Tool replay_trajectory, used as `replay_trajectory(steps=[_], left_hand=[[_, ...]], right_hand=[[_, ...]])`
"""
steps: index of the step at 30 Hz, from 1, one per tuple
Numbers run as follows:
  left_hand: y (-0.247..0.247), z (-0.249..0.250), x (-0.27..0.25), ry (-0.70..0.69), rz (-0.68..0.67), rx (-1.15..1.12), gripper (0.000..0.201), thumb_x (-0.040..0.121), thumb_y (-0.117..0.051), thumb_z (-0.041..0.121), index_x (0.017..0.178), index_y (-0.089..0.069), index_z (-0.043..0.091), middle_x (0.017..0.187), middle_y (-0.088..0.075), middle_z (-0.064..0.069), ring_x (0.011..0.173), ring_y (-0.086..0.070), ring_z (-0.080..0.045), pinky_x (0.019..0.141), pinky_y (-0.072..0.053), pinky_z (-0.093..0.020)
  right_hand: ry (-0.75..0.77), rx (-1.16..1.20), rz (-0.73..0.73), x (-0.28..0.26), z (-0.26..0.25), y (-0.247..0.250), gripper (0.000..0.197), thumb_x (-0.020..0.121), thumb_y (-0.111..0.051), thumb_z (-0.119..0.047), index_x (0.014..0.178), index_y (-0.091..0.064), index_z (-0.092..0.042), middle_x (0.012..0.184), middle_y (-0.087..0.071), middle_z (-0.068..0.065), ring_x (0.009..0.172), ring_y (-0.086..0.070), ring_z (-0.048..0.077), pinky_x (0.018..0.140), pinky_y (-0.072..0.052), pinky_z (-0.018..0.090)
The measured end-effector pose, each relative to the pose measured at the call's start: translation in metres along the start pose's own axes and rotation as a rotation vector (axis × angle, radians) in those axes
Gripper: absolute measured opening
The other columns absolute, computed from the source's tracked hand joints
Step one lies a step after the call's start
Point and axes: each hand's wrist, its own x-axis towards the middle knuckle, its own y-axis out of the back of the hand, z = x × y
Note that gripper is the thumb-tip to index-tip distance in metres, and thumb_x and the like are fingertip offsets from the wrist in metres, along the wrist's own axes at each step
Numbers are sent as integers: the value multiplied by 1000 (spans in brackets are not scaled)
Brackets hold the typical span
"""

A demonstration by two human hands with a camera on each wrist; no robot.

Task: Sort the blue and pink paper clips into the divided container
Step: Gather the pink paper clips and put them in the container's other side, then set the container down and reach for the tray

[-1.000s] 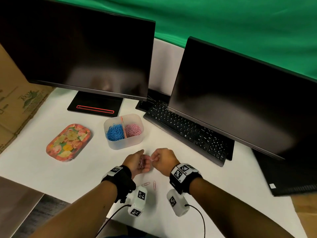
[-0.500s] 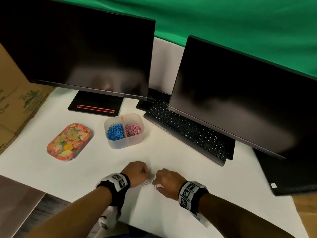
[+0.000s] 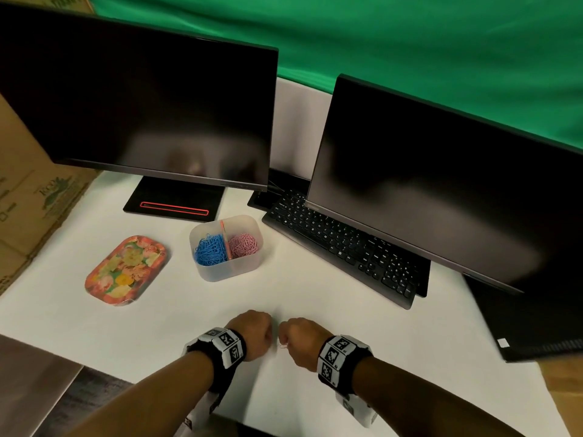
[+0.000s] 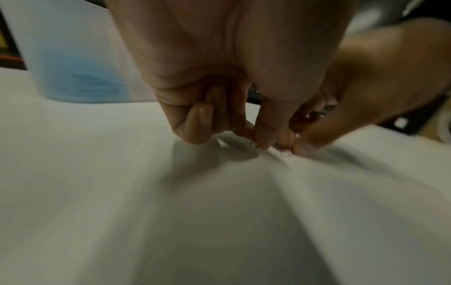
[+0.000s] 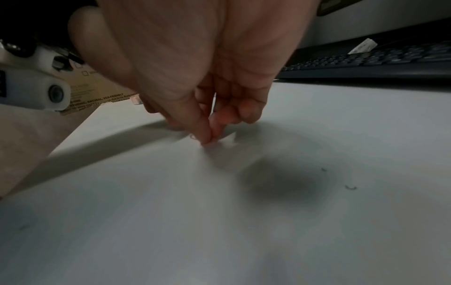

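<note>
The clear divided container (image 3: 220, 272) stands mid-table, with blue paper clips (image 3: 210, 253) in its left half and pink paper clips (image 3: 243, 246) in its right half. Both hands are knuckles-up on the white table near its front edge. My left hand (image 3: 262, 335) is curled into a fist, thumb and forefinger tips pressed together at the table (image 4: 260, 143). Blur hides what they hold. My right hand (image 3: 291, 337) pinches a pink paper clip (image 3: 283, 346) against the table, and the clip (image 5: 192, 137) shows beside the thumb tip.
A flowered tray (image 3: 126, 271) lies left of the container. Two dark monitors (image 3: 142, 105) and a black keyboard (image 3: 340, 247) fill the back and right. Cardboard boxes (image 3: 28, 200) stand at the left edge.
Both hands dropped from in front of the container to the table near me. The left palm, which showed pink clips, has closed. Of two loose clips on the table, one is still visible.
</note>
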Motion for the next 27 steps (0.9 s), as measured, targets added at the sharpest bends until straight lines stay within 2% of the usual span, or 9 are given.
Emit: replay_trajectory(steps=[4, 8, 10, 13, 17, 21, 23, 26, 27], left_hand=[[41, 3, 8, 115, 178, -425, 11, 89, -55, 26, 80, -56, 20, 83, -61, 0, 76, -54, -19, 67, -43, -26], [103, 5, 18, 214, 306, -989, 13, 91, -53, 9, 79, -57, 12, 67, -46, -4, 57, -45, -22, 50, -40, -25], [127, 2, 24, 230, 394, -894, 12, 86, -57, 10, 75, -59, 12, 65, -53, -5, 68, -57, -35, 62, -52, -34], [146, -8, 33, 329, 431, -782, 12, 79, -62, 15, 73, -66, 7, 74, -68, -15, 76, -66, -33, 71, -56, -33], [147, -43, 70, 406, 387, -1010, 46, 69, -64, 25, 102, -61, -7, 89, -70, -21, 86, -68, -36, 83, -57, -45], [159, -34, 57, 413, 414, -1212, 29, 87, -59, 23, 102, -53, 0, 85, -63, -19, 90, -66, -37, 89, -54, -52], [165, -29, 46, 413, 420, -1222, 39, 85, -57, 29, 108, -55, -2, 86, -63, -19, 91, -66, -37, 92, -53, -51], [173, -30, 32, 372, 415, -1290, 32, 91, -52, 22, 110, -57, -3, 91, -63, -20, 93, -66, -37, 89, -54, -44], [176, -32, 26, 356, 405, -1355, 23, 95, -48, 18, 104, -56, -2, 90, -60, -20, 90, -64, -35, 83, -54, -40]], right_hand=[[-43, 0, -13, 2, 1, -5, 31, 88, -49, -1, 118, -56, -7, 124, -54, 13, 115, -52, 28, 96, -43, 31], [-60, 35, -3, 2, -2, -2, 23, 91, -45, -7, 109, -59, -4, 118, -57, 16, 110, -55, 31, 93, -44, 32], [-107, 195, 63, 6, -4, 10, 17, 87, -48, -13, 92, -64, -12, 99, -64, 8, 96, -61, 26, 86, -51, 32], [-236, 495, 252, 22, -5, 39, 14, 81, -59, -18, 71, -66, -26, 66, -59, -9, 70, -60, 12, 68, -52, 19], [-312, 797, 372, 53, -12, 95, 17, 81, -61, -8, 68, -69, -16, 59, -64, 1, 51, -57, 17, 46, -48, 21], [-293, 909, 409, 88, -22, 130, 27, 82, -62, -3, 61, -68, -19, 60, -65, 6, 47, -59, 18, 52, -56, 30], [-305, 894, 437, 100, -31, 141, 28, 80, -61, -4, 57, -70, -19, 56, -67, 5, 48, -62, 21, 58, -60, 35], [-297, 916, 398, 110, -38, 145, 27, 83, -54, 8, 70, -69, -10, 47, -65, 0, 42, -63, 16, 49, -56, 24], [-290, 873, 404, 114, -36, 143, 30, 81, -56, 8, 69, -71, -15, 53, -68, 0, 49, -67, 18, 54, -58, 26]])
